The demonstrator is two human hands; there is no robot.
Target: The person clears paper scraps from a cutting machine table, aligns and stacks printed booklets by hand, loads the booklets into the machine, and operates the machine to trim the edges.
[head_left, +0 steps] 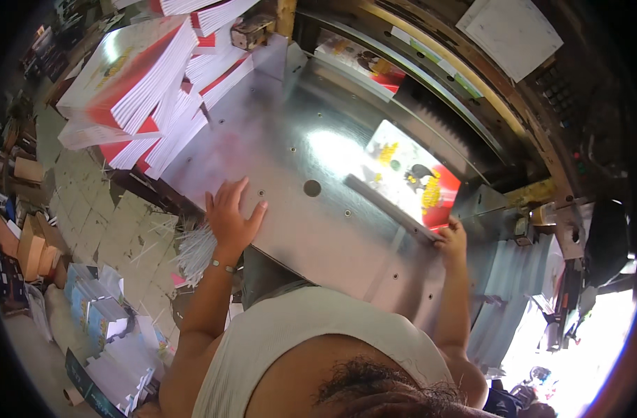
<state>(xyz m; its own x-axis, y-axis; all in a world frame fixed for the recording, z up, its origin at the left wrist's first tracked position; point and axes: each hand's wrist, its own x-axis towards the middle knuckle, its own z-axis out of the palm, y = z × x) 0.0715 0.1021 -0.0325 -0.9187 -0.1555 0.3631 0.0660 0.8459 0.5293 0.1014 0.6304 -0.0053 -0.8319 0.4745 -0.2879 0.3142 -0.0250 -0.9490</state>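
My left hand point(233, 214) rests near the left front edge of the metal table point(290, 230), fingers spread and holding nothing. At the right, my right hand point(453, 240) has its fingers closed at the near red corner of a stack of booklets point(409, 173) with a white, yellow and red cover. That stack lies flat on the table. A long grey strip point(388, 205) runs along its near side; whether it is a separate bar or the shaded edge of the stack I cannot tell.
Tall piles of red and white booklets point(141, 83) stand at the table's left. Another printed stack point(363, 63) sits at the back by the machine's beam point(430, 52). White papers point(511, 35) lie on top of the machine. Paper strips point(196, 252) and more stacks point(99, 306) are at lower left.
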